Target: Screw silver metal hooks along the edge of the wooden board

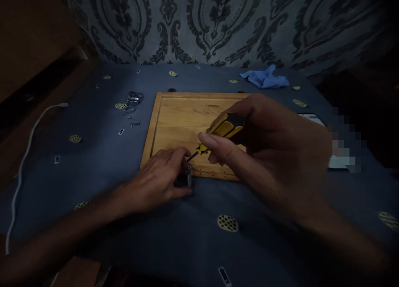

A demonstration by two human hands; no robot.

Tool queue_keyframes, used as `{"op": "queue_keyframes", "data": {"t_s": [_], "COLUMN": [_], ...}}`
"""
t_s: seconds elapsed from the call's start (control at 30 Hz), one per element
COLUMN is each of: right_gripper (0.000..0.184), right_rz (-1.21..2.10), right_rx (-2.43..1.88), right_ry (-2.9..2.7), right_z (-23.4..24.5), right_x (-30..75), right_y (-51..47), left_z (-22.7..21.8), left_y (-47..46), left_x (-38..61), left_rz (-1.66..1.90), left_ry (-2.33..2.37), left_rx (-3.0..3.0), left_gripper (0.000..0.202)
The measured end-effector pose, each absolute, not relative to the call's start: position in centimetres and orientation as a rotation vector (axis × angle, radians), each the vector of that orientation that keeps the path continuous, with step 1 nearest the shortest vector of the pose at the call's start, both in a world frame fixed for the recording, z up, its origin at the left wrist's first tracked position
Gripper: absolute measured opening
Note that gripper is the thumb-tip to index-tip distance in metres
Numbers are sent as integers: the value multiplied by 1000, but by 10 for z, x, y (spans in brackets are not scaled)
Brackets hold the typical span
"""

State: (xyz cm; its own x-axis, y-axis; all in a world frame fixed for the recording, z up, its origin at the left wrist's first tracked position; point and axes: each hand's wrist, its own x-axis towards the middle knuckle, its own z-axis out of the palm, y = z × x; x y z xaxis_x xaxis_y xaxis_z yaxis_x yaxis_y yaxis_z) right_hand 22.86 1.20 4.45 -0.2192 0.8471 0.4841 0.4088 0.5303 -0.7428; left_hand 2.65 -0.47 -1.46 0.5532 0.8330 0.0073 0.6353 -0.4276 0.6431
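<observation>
A wooden board [181,121] lies on a dark blue patterned cloth [193,237]. My right hand [264,150] is closed around a screwdriver [222,129] with a yellow and black handle. Its tip points down and left to a small metal fitting [188,175] at the board's near edge. My left hand [162,181] pinches that fitting between thumb and fingers and holds it against the edge. A row of small holes runs along the board's near edge.
A pile of metal fittings and loose screws [133,102] lies left of the board. A blue rag [264,77] sits at the back right. A white cable [28,150] runs along the left. A phone [324,141] lies to the right. Patterned wallpaper stands behind.
</observation>
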Motion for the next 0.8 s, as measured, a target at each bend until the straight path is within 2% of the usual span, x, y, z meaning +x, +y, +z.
{"op": "queue_keyframes", "data": {"t_s": [0.33, 0.8], "right_gripper": [31, 33], "right_rz": [417, 584], "right_rx": [-974, -994], "right_ry": [-2015, -2005], "right_z": [43, 43], "right_x": [229, 229], "right_y": [20, 21], "left_z": [-13, -16], "left_y": [-4, -4], "left_x": [28, 26], "left_rz": [417, 455], "left_ry": [1192, 1174], "left_rx": [2192, 2218], "left_gripper": [49, 45]}}
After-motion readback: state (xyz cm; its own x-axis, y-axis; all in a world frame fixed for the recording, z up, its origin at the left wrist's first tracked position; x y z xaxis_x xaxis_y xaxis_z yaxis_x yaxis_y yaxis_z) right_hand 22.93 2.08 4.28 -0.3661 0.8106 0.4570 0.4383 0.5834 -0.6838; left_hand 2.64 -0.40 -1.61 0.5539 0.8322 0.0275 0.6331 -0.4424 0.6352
